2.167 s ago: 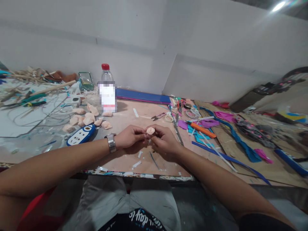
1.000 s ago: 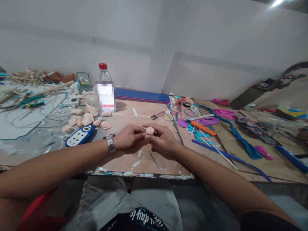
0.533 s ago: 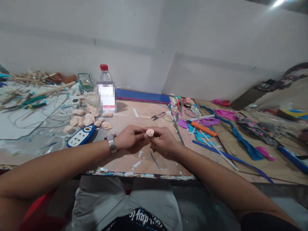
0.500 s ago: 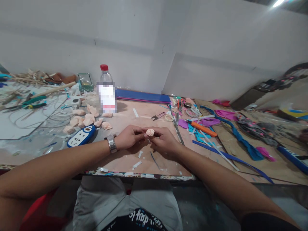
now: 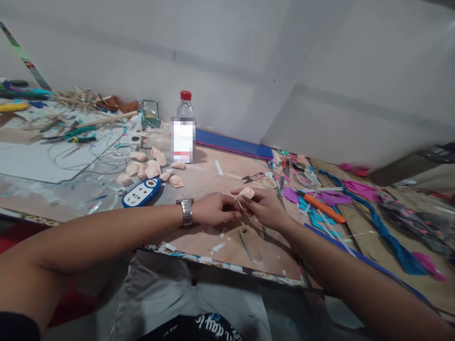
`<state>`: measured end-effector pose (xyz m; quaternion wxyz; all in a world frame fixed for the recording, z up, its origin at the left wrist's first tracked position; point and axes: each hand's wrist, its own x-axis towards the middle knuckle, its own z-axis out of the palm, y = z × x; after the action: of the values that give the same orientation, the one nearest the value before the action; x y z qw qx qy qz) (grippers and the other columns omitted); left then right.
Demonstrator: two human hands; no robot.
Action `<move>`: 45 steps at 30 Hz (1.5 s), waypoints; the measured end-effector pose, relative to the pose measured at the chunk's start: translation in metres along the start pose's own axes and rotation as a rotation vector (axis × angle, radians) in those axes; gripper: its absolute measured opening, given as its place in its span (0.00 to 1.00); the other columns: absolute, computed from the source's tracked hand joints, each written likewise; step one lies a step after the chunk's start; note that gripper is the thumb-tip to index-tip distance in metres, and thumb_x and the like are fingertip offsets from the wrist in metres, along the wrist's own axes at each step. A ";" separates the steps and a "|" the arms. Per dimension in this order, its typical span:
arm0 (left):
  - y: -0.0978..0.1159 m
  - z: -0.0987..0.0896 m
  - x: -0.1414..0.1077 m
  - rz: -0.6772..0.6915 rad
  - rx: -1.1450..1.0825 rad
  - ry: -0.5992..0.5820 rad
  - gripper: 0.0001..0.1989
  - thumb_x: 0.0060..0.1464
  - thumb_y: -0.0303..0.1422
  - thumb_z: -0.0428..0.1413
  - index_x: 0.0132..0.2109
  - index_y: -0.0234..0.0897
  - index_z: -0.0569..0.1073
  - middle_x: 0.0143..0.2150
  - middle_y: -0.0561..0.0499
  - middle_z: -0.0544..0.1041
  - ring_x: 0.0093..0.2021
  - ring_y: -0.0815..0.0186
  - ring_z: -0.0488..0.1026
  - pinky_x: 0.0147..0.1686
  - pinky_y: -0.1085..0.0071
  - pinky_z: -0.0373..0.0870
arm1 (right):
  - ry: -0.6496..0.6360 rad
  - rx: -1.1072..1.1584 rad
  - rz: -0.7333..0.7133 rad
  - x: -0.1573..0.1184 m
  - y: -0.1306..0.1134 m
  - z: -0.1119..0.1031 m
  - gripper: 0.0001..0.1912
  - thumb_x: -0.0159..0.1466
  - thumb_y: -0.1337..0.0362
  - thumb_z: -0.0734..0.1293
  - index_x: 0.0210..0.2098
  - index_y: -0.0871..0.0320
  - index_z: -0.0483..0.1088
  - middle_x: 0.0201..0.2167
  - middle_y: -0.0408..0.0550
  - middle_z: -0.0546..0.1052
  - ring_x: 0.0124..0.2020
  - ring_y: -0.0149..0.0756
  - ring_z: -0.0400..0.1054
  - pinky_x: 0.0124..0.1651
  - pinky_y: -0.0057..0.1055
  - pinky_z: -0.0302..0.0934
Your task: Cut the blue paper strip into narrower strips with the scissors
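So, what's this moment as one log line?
right hand: holds peach flower; left hand: close beside it, contact unclear; socket block: beside peach pieces; red-capped bottle: upright

Craft workshop, by its contents. One cluttered desk (image 5: 205, 179) against a plain wall (image 5: 227, 61). Far left: bundled wooden sticks (image 5: 80, 99), green-handled pliers (image 5: 85, 129). Left of centre: socket strip (image 5: 142, 193). Centre: snips (image 5: 256, 176). Right: orange cutter (image 5: 324, 208), purple scraps (image 5: 336, 197), crumpled blue strip (image 5: 383, 232).

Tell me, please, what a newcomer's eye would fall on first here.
Probably the red-capped bottle, upright near the wall. Then the small peach flower held in the right hand, with the left hand close beside it. The bright orange tool lies to the right of both hands.
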<state>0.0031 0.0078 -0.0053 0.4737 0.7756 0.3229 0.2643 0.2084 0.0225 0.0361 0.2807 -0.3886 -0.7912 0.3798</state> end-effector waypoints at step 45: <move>0.003 -0.001 -0.002 0.089 0.103 -0.042 0.11 0.63 0.35 0.56 0.42 0.34 0.82 0.38 0.47 0.83 0.37 0.65 0.76 0.39 0.71 0.66 | 0.306 -0.981 0.504 0.170 0.081 -0.134 0.18 0.72 0.56 0.68 0.56 0.60 0.72 0.54 0.54 0.76 0.51 0.44 0.74 0.53 0.47 0.71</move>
<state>0.0021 0.0059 -0.0025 0.4277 0.8177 0.2914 0.2519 0.2482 0.2473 0.0696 0.0797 -0.7005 -0.7082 -0.0371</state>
